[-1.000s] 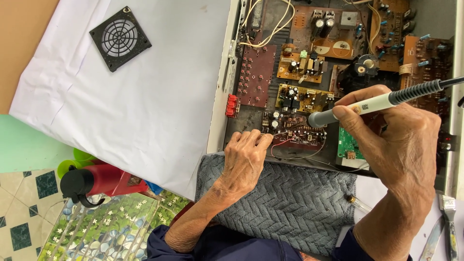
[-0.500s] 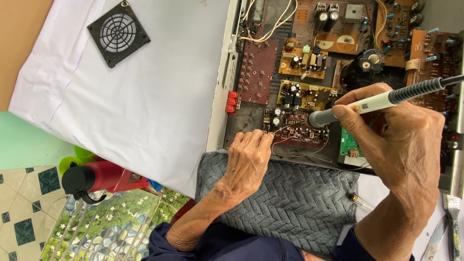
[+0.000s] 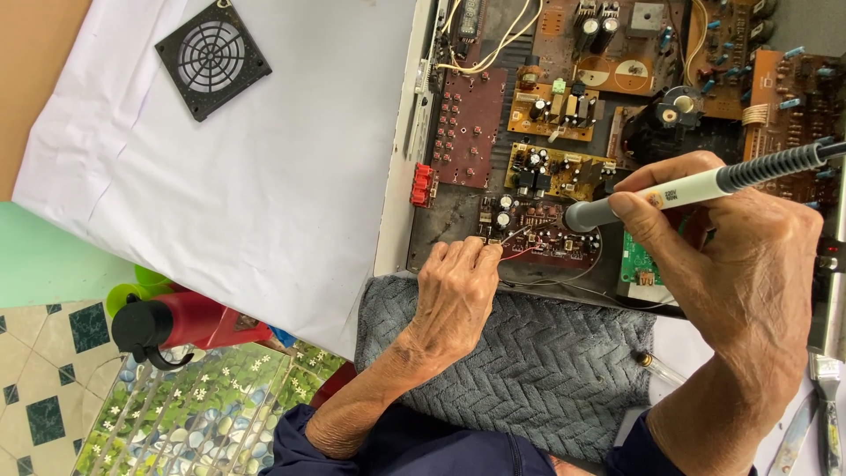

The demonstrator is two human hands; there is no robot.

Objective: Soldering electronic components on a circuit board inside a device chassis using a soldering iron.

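An opened electronic device lies on the table, its brown and yellow circuit boards exposed. My right hand grips a soldering iron with a white body and black ribbed handle; its metal tip reaches a small dark board at the chassis' near edge. My left hand rests on a grey towel, fingertips at that same board, pinching what looks like a thin wire beside the tip. Whether the fingers hold it firmly is hard to see.
A white sheet covers the table to the left, with a black square fan grille on it. A red bottle with a black cap stands off the table's near edge. Metal tools lie at the far right.
The view has shifted slightly; my left hand's fingertips have crept closer to the small board, and the soldering iron tip stays on the same spot.
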